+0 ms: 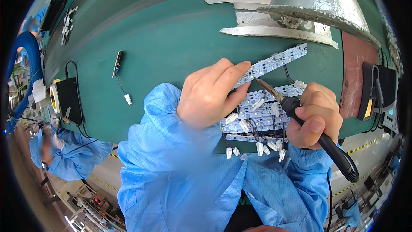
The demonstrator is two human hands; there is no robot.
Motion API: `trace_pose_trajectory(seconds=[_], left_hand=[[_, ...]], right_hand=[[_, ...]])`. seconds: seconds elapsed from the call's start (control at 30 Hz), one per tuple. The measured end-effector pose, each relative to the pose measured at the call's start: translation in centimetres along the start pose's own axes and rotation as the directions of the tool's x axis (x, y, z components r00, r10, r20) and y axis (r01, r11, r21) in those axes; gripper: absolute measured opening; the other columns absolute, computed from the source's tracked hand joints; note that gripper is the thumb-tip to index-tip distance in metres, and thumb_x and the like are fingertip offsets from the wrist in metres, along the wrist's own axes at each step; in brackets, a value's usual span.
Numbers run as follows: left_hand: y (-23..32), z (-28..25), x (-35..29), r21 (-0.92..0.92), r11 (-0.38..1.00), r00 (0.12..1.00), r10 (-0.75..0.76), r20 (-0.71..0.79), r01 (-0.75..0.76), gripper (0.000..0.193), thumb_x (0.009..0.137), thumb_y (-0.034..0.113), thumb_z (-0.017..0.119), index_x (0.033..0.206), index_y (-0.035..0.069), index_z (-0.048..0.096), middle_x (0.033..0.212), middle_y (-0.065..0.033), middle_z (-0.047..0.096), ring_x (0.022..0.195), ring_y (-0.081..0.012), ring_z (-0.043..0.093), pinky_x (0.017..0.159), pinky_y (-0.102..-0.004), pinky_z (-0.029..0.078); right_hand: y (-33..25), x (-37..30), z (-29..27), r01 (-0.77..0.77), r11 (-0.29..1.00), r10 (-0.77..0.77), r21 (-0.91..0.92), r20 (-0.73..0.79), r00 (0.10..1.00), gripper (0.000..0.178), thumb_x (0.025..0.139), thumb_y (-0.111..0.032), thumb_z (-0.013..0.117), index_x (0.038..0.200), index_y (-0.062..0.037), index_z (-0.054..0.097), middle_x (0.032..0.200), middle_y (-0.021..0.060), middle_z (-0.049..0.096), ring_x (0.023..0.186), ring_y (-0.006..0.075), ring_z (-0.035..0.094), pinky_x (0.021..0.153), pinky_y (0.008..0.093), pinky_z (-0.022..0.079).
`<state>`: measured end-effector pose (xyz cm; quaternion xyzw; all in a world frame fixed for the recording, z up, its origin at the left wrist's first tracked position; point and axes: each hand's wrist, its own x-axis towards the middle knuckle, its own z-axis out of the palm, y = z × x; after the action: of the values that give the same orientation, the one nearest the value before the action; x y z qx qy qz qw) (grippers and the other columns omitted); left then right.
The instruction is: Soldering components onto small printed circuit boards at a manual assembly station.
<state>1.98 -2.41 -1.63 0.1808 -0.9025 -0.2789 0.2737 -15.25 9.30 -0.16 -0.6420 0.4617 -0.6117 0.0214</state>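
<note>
Between the thumb and fingers of my left hand (210, 92) is the near end of a narrow white LED circuit board strip (279, 62), which slants up to the right. My right hand (315, 116) is wrapped round the black handle of a soldering iron (292, 105). The iron's tip meets or lies very close to the strip's lower edge, beside my left fingertips; contact cannot be made out for sure. Below both hands lies a stack of similar LED strips (268, 111), with dark wires and several white plug connectors (259, 148) at the table's near edge.
A foil-covered metal hood (319, 4) stands at the back right over white-taped metal plates. On the green mat (163, 43) lies a small board with a wired plug (118, 63). A black box (68, 101) sits at left, a dark stand (373, 88) at right. Another person (73, 152) sits at left.
</note>
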Motion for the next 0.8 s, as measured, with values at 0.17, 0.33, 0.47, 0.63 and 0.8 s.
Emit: trace_pose_trajectory(seconds=[0.17,0.33,0.47,0.63,0.8], left_hand=[[0.0,0.0,0.0,0.001,1.0,1.0,0.003,0.006,-0.003,0.037,0.066,-0.002,0.074,0.102,-0.002,0.063,0.078,-0.0119,0.062,0.064,-0.0262,0.063,0.055,-0.0326,0.049],[0.0,-0.1,-0.1,-0.012,1.0,1.0,-0.006,0.008,0.006,0.037,0.067,-0.002,0.074,0.102,-0.002,0.063,0.078,-0.0119,0.062,0.064,-0.0258,0.063,0.055,-0.0323,0.049],[0.0,-0.2,-0.1,-0.012,1.0,1.0,-0.021,0.009,0.022,0.037,0.067,-0.002,0.074,0.102,-0.002,0.063,0.078,-0.0121,0.061,0.064,-0.0255,0.062,0.055,-0.0321,0.049],[0.2,0.0,0.0,-0.026,0.999,0.999,-0.045,0.006,0.045,0.037,0.067,-0.002,0.074,0.103,-0.001,0.064,0.076,-0.0117,0.059,0.062,-0.025,0.06,0.054,-0.0319,0.047],[0.6,-0.1,-0.1,-0.034,0.997,0.997,-0.076,0.012,0.076,0.036,0.068,-0.002,0.074,0.103,-0.001,0.064,0.075,-0.0116,0.059,0.06,-0.0238,0.059,0.053,-0.0313,0.046]], right_hand=[[-0.4,0.0,0.5,-0.04,0.997,0.038,-0.06,-0.036,0.999,0.025,0.094,-0.02,0.048,0.078,-0.0012,0.046,0.049,0.003,0.038,0.038,0.0135,0.032,0.037,0.0294,0.024],[-0.4,0.2,0.8,-0.086,0.989,0.077,-0.12,-0.076,0.994,0.028,0.096,-0.024,0.044,0.075,-0.0047,0.043,0.048,0.0022,0.034,0.037,0.0128,0.03,0.037,0.029,0.023],[0.2,-0.2,-0.7,-0.021,0.999,0.026,0.039,-0.153,0.988,0.024,0.095,-0.02,0.047,0.079,-0.0015,0.047,0.05,0.0024,0.04,0.039,0.0119,0.03,0.037,0.0291,0.022],[0.8,0.1,-3.4,-0.257,0.966,0.228,0.008,-0.489,0.842,0.03,0.091,-0.022,0.041,0.066,-0.0059,0.04,0.055,0.0049,0.034,0.051,0.0131,0.027,0.051,0.0304,0.024],[1.1,0.1,-2.6,-0.31,0.949,0.268,-0.063,-0.363,0.892,0.033,0.091,-0.019,0.043,0.064,-0.0006,0.042,0.054,0.0051,0.037,0.052,0.0125,0.03,0.051,0.0295,0.025]])
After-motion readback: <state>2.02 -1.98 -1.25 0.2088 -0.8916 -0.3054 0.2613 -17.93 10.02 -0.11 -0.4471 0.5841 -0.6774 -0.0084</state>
